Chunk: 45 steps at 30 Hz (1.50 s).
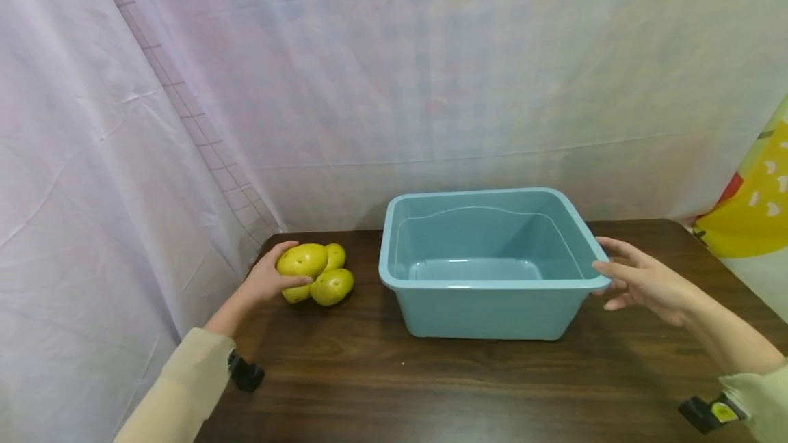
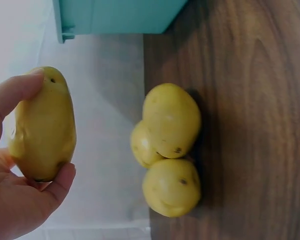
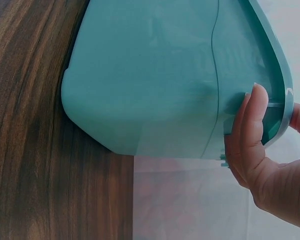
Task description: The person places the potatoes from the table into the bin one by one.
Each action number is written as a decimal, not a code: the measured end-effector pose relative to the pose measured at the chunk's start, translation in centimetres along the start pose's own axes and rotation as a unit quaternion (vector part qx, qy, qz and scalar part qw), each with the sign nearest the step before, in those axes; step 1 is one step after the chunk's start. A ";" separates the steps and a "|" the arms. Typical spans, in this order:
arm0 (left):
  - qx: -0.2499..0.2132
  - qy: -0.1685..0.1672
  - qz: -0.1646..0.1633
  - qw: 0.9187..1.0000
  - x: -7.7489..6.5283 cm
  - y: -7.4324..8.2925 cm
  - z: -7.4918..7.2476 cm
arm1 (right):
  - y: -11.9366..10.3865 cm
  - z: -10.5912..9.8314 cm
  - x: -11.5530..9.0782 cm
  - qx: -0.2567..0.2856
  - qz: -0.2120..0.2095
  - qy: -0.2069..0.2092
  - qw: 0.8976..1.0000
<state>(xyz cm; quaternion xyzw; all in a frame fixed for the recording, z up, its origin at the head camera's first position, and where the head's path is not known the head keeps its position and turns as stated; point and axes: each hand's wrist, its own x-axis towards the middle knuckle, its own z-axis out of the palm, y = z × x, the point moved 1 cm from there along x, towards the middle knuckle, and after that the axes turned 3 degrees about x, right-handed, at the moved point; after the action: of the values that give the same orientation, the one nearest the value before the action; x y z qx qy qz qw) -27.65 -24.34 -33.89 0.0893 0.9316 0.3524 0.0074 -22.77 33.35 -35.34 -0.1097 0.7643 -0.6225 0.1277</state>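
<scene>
Hold the yellow potato (image 1: 302, 260) evenly in the left grip (image 1: 269, 279), clamped round it left of the tub (image 1: 486, 312), clear of three other potatoes (image 1: 332, 287) there, bracing the tub's right rim (image 1: 583, 241) with the right grip (image 1: 646, 286) pinched over it.

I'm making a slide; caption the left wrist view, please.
Left hand grips a yellow potato; three others rest on the wooden table beside a teal tub.

Beige sleeves (image 1: 178, 381) are worn. At each wrist a black device (image 1: 247, 375) is fitted. The right device (image 1: 698, 415) is marked yellow.
</scene>
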 end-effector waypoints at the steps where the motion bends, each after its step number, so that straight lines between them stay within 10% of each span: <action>1: -0.001 -0.002 0.001 1.000 0.2 0.2 -0.1 | 0.0 0.0 0.0 0.001 0.000 0.000 1.000; 45: -0.045 -0.064 0.035 0.996 4.9 11.1 -1.5 | 0.0 0.0 -0.1 -0.019 0.009 0.011 1.000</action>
<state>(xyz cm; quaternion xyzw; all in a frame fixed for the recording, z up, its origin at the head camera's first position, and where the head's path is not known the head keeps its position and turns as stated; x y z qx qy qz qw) -30.79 -16.33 -25.19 0.1432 0.9088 0.3876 0.0585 -22.65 33.37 -35.38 -0.0982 0.7783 -0.6079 0.1226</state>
